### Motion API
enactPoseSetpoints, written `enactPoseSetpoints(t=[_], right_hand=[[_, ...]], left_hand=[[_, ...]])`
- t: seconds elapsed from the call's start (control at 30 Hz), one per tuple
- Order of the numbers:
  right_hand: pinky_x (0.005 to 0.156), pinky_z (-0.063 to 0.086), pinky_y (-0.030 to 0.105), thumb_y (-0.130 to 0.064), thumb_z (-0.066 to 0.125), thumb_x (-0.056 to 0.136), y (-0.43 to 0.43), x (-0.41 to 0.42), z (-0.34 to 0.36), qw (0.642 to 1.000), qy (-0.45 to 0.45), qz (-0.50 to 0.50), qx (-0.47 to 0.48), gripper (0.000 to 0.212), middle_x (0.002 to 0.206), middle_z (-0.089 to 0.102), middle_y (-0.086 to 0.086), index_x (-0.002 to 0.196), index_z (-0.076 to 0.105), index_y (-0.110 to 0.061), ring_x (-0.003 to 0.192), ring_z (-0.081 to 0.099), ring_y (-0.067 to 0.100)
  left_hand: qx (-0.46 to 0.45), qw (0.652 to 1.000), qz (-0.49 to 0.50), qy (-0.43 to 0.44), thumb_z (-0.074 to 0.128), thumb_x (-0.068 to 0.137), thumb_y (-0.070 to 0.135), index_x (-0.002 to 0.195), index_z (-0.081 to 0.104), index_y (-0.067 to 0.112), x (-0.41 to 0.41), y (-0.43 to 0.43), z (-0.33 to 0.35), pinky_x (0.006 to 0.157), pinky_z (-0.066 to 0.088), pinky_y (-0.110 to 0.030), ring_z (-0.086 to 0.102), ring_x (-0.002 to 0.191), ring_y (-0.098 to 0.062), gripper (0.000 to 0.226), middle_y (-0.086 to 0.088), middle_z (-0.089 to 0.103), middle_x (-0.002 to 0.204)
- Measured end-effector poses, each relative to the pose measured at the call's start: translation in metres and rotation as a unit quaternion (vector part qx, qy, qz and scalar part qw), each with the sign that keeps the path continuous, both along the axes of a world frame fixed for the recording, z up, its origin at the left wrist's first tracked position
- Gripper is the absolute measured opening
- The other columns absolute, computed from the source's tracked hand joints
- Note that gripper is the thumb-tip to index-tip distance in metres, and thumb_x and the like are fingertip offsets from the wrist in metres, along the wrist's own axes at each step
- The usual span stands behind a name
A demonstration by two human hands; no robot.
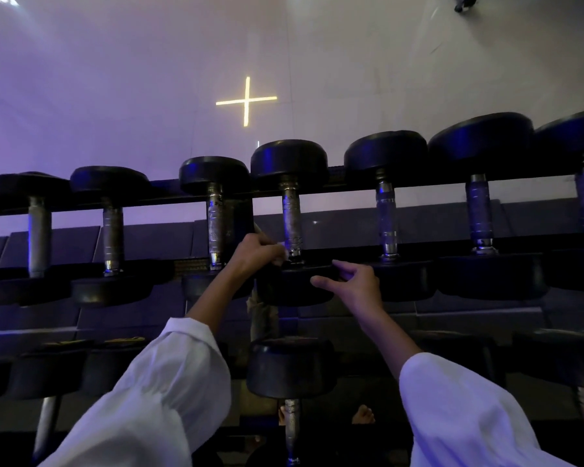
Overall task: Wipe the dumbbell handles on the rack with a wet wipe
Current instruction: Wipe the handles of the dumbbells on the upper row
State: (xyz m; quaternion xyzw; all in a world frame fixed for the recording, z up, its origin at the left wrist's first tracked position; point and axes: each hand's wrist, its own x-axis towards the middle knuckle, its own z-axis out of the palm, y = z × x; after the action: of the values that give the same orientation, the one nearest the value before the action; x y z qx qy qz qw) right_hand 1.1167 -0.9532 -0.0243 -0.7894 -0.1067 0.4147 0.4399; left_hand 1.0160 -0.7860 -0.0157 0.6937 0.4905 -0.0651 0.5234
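Midway along the rack (432,185), the worn knurled dumbbell handle (291,224) runs front to back (black heads both ends), left grip (257,254) pinching a wet wipe (281,257) at its near end, right grip (354,284) slack, empty.

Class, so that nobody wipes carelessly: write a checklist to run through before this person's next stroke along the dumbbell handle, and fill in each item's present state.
1. Hold on the wet wipe: ok, a pale bit shows at the left hand's curled fingers.
2. Wipe at the dumbbell handle: ok, at its near end.
3. Dumbbell steadied: ok, the right hand touches the near head.
4. Dumbbell seated on the rack: ok, one head at each rail.
5. Wipe moist enough: cannot tell.
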Motion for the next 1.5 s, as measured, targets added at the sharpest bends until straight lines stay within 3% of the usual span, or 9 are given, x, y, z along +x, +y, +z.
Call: enactPoseSetpoints(t=[0.13, 0.4, 0.53, 0.67, 0.93, 1.1, 1.27, 1.43, 1.5], right_hand=[[0.094, 0.040, 0.022, -0.024, 0.084, 0.062, -0.001, -0.001, -0.001, 1.000, 0.003, 0.002, 0.004, 0.073, 0.128, 0.057, 0.012, 0.126, 0.056, -0.006, 0.119, 0.053, 0.019], [0.100, 0.043, 0.028, -0.024, 0.086, 0.058, 0.000, 0.000, -0.004, 1.000, 0.003, -0.006, 0.008, 0.076, 0.125, 0.060, 0.014, 0.126, 0.056, -0.004, 0.118, 0.055, 0.020], [0.102, 0.043, 0.032, -0.025, 0.087, 0.056, 0.001, 0.000, -0.005, 1.000, -0.002, -0.009, 0.005, 0.077, 0.123, 0.061, 0.014, 0.125, 0.057, -0.005, 0.117, 0.056, 0.020], [0.101, 0.044, 0.031, -0.026, 0.087, 0.057, 0.000, 0.000, -0.005, 1.000, -0.001, -0.009, 0.002, 0.076, 0.124, 0.060, 0.013, 0.125, 0.058, -0.009, 0.117, 0.055, 0.020], [0.096, 0.041, 0.022, -0.022, 0.086, 0.059, 0.000, 0.000, -0.003, 1.000, 0.001, -0.007, 0.008, 0.074, 0.125, 0.060, 0.013, 0.126, 0.056, -0.006, 0.116, 0.055, 0.018], [0.094, 0.041, 0.020, -0.021, 0.086, 0.058, 0.001, -0.001, -0.003, 1.000, 0.006, -0.014, 0.008, 0.075, 0.124, 0.060, 0.013, 0.125, 0.056, -0.005, 0.115, 0.055, 0.017], [0.099, 0.043, 0.027, -0.022, 0.087, 0.058, 0.001, -0.001, -0.003, 1.000, 0.004, -0.015, 0.004, 0.075, 0.123, 0.061, 0.014, 0.125, 0.057, -0.005, 0.115, 0.056, 0.018], [0.096, 0.042, 0.023, -0.022, 0.086, 0.059, 0.001, -0.001, 0.000, 1.000, 0.000, -0.012, -0.001, 0.074, 0.122, 0.061, 0.013, 0.125, 0.057, -0.005, 0.114, 0.057, 0.018], [0.096, 0.042, 0.023, -0.022, 0.086, 0.059, 0.001, -0.001, 0.000, 1.000, 0.003, -0.011, 0.000, 0.075, 0.123, 0.061, 0.012, 0.126, 0.056, -0.006, 0.114, 0.056, 0.018]], left_hand=[[0.112, 0.992, 0.030, -0.039, 0.075, 0.076, 0.028, 0.079, 0.071, 0.006, 0.000, -0.019, 0.006, 0.053, 0.044, -0.012, 0.059, 0.058, -0.002, 0.022, 0.002, 0.064, 0.065], [0.204, 0.910, 0.272, -0.237, 0.067, 0.085, 0.017, 0.094, 0.072, 0.012, 0.056, -0.011, 0.020, 0.073, 0.046, -0.016, 0.061, 0.081, -0.006, 0.012, 0.001, 0.068, 0.089], [0.113, 0.898, 0.381, -0.190, 0.063, 0.087, 0.015, 0.098, 0.070, 0.007, 0.070, -0.009, 0.001, 0.075, 0.048, -0.022, 0.061, 0.087, -0.014, 0.015, -0.003, 0.067, 0.089], [-0.155, 0.827, 0.481, -0.247, 0.061, 0.086, 0.005, 0.075, 0.062, 0.008, 0.073, 0.011, -0.004, 0.055, 0.051, -0.026, 0.059, 0.062, -0.018, 0.012, -0.004, 0.061, 0.065], [-0.077, 0.806, 0.508, -0.295, 0.064, 0.083, -0.001, 0.072, 0.067, 0.005, 0.073, 0.008, -0.006, 0.067, 0.055, -0.027, 0.061, 0.069, -0.019, 0.012, -0.003, 0.063, 0.061], [0.290, 0.902, 0.252, -0.198, 0.065, 0.083, 0.005, 0.091, 0.072, 0.004, 0.068, -0.011, 0.000, 0.073, 0.044, -0.008, 0.059, 0.086, -0.009, 0.011, -0.001, 0.065, 0.095], [0.544, 0.827, -0.073, -0.123, 0.068, 0.076, -0.002, 0.093, 0.070, 0.001, 0.070, -0.011, -0.013, 0.062, 0.051, -0.032, 0.059, 0.092, -0.030, 0.017, -0.013, 0.063, 0.108], [0.580, 0.800, -0.140, -0.066, 0.071, 0.071, -0.001, 0.092, 0.071, 0.004, 0.074, -0.009, -0.015, 0.060, 0.055, -0.034, 0.058, 0.094, -0.030, 0.022, -0.011, 0.062, 0.111], [0.501, 0.856, -0.030, -0.123, 0.065, 0.081, 0.006, 0.094, 0.071, 0.005, 0.071, -0.007, -0.012, 0.067, 0.052, -0.029, 0.057, 0.096, -0.024, 0.014, -0.008, 0.063, 0.109]])
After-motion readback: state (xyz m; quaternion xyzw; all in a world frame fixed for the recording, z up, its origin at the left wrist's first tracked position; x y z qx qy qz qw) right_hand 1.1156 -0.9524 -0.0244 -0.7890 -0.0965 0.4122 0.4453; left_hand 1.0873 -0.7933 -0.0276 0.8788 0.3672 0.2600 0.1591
